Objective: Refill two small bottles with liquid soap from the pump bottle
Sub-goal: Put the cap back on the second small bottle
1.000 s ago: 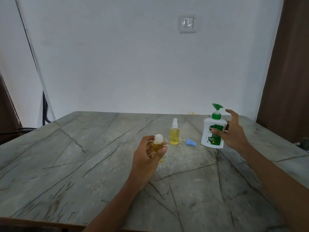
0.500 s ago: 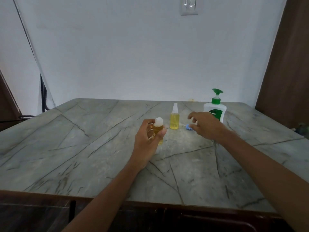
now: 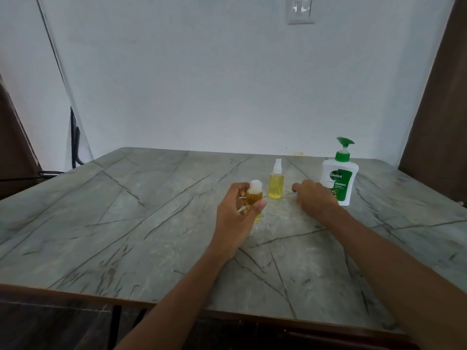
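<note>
The right hand (image 3: 314, 198) has left the pump bottle (image 3: 339, 178), right of centre, and now curls low over the table (image 3: 126, 223); its grasp cannot be told. The left hand (image 3: 238, 213) clamps one small bottle (image 3: 254, 195) upright, seemingly for capping. The spray bottle (image 3: 276, 184) stands between.

left hand (image 3: 238, 209): raised, fingers curled in a grip | right hand (image 3: 314, 198): low, palm down, fingers bent

Your left hand (image 3: 237, 210) holds one small bottle (image 3: 254, 198) upright; it has amber liquid and a white top. The spray bottle (image 3: 276, 183), with yellow liquid, stands just beyond it. The white pump bottle (image 3: 340, 176) with green pump stands at right.
</note>
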Demonstrator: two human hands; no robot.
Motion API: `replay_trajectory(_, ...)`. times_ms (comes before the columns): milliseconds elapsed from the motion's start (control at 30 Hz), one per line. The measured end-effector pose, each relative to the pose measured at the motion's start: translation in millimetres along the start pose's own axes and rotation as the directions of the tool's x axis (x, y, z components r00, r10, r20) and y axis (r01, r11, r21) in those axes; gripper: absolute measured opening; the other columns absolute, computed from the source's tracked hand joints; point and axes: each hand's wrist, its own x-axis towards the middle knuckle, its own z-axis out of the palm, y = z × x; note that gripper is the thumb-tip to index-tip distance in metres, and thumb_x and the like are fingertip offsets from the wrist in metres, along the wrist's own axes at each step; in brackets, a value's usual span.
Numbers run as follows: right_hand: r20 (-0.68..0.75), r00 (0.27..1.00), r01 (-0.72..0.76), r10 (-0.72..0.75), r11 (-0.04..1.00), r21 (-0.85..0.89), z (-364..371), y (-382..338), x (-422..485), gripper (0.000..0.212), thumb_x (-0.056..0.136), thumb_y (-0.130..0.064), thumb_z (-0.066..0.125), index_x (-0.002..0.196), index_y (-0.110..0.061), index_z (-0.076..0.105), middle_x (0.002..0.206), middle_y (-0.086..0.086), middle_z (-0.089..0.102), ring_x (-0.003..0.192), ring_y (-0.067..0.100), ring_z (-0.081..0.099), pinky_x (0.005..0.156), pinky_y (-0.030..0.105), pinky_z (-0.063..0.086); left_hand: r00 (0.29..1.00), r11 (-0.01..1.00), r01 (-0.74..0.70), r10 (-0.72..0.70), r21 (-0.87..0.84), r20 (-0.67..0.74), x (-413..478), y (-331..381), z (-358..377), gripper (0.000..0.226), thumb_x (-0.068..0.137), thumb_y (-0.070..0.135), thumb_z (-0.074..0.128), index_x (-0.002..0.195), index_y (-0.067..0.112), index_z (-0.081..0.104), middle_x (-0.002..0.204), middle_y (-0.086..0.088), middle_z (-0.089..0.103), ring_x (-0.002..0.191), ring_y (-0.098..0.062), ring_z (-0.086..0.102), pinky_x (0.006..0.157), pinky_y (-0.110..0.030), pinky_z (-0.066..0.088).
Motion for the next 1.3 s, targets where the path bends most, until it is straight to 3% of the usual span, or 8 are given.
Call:
replay_trajectory(133,-0.054,0.996,-0.074,0.075,0.997,0.01,-11,-1,-14,0.018,0.098,-0.023,0.049,0.11,-0.012,0.057,0.106,0.008,0.058,0.093,0.025,0.061,0.078,0.036,0.052,1.0,1.0,0.006,-0.006,-0.013,0.0,1,-2,-1,0.039,0.08,0.038,0.073,0.114,0.028,0.055,0.109,0.013,0.064,0.1,-0.002,0.062,0.087,-0.037,0.056)
replay_trajectory(267,-0.194,0.972,-0.098,0.132,0.98,0.175,-45,11,-35,0.021,0.095,-0.029,0.055,0.106,-0.015,0.065,0.098,0.007,0.064,0.081,0.022,0.061,0.069,0.031,0.049,1.0,1.0,-0.007,0.007,-0.017,-0.001,-1,1,0,0.04,0.08,0.036,0.074,0.114,0.024,0.057,0.106,0.012,0.065,0.097,-0.001,0.063,0.086,-0.034,0.056)
replay_trajectory(367,-0.309,0.943,0.006,0.12,0.925,0.379,-84,23,-53,0.017,0.089,-0.024,0.065,0.102,-0.017,0.072,0.095,0.009,0.068,0.08,0.022,0.062,0.071,0.023,0.043,1.0,1.0,-0.015,0.014,-0.017,-0.006,-1,1,-1,0.043,0.079,0.037,0.075,0.115,0.023,0.057,0.106,0.012,0.065,0.097,-0.002,0.063,0.086,-0.032,0.056)
replay_trajectory(433,-0.367,0.928,0.129,0.056,0.878,0.46,-114,21,-69,0.017,0.086,-0.023,0.071,0.103,-0.02,0.074,0.092,0.003,0.069,0.076,0.016,0.062,0.069,0.004,0.037,1.0,1.0,-0.016,0.016,-0.012,-0.005,-1,2,-1,0.043,0.078,0.037,0.075,0.115,0.023,0.057,0.106,0.012,0.065,0.097,-0.001,0.063,0.085,-0.028,0.055)
replay_trajectory(500,-0.403,0.915,0.232,0.007,0.808,0.542,-139,13,-84,0.018,0.085,-0.023,0.074,0.103,-0.024,0.073,0.089,-0.006,0.069,0.074,0.006,0.063,0.064,-0.001,0.037,1.0,1.0,-0.023,0.023,0.004,-0.005,-2,3,-1,0.042,0.078,0.036,0.075,0.114,0.023,0.057,0.105,0.014,0.064,0.096,0.001,0.063,0.082,-0.024,0.055)
replay_trajectory(633,-0.436,0.898,0.333,-0.052,0.728,0.599,-158,-2,-92,0.016,0.085,-0.023,0.074,0.102,-0.024,0.073,0.093,-0.014,0.071,0.084,0.001,0.066,0.07,0.004,0.046,0.998,0.997,-0.057,0.058,0.059,-0.011,-3,3,-1,0.038,0.079,0.033,0.074,0.111,0.026,0.055,0.101,0.022,0.061,0.096,0.005,0.06,0.08,-0.017,0.053)
replay_trajectory(1067,-0.427,0.884,0.406,-0.189,0.764,0.501,-153,-13,-80,0.02,0.083,-0.014,0.076,0.102,-0.02,0.074,0.094,-0.005,0.073,0.085,0.01,0.066,0.079,0.03,0.056,0.993,0.988,-0.118,0.118,0.1,0.014,-2,3,-1,0.037,0.08,0.033,0.074,0.112,0.024,0.056,0.104,0.017,0.062,0.094,0.01,0.058,0.073,-0.005,0.047)
replay_trajectory(1300,-0.301,0.883,0.465,-0.361,0.769,0.439,-160,-37,-62,0.027,0.079,-0.014,0.08,0.104,-0.019,0.072,0.093,-0.005,0.071,0.08,0.006,0.063,0.075,0.024,0.053,0.991,0.985,-0.132,0.132,0.108,0.008,-2,1,-1,0.038,0.079,0.035,0.075,0.112,0.024,0.059,0.102,0.015,0.066,0.093,0.003,0.061,0.076,-0.011,0.051)
